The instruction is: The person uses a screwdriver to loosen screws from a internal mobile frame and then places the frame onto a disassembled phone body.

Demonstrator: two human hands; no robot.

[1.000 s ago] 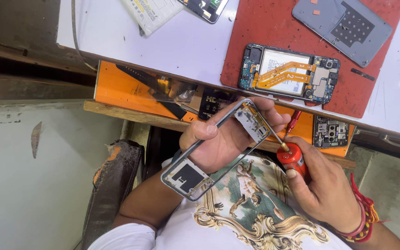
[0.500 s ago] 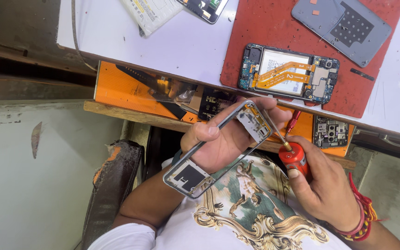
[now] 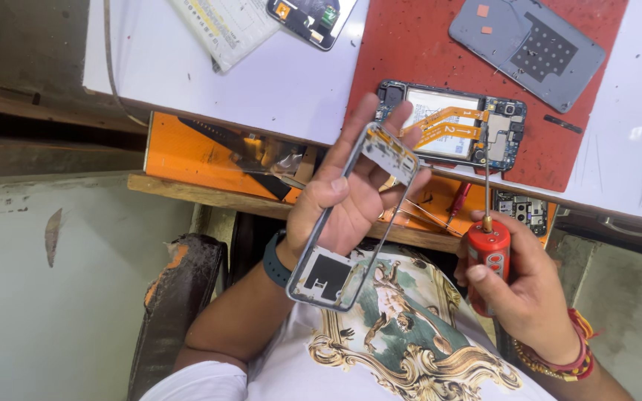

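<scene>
Cradled across the open palm of the left hand (image 3: 351, 197), a bare phone frame (image 3: 351, 223) rests with the fingers spread loosely behind it rather than clamped; the thumb lies against its left rail. Its long axis runs diagonally, the end with a small white board pointing up-right toward the table edge, the other end with a dark square panel pointing down-left over the printed shirt (image 3: 403, 334). The right hand (image 3: 529, 297) is wrapped firmly around the red handle of a screwdriver (image 3: 488, 256), whose thin shaft stands nearly upright, its tip near the opened phone (image 3: 455, 122) lying on the red mat (image 3: 410, 52). The tip itself is too fine to place exactly. A grey back cover (image 3: 529, 48) sits further up the mat, and another device at the top edge is cut off. Frame and screwdriver are apart, with open air between them above the orange drawer (image 3: 187, 152).
</scene>
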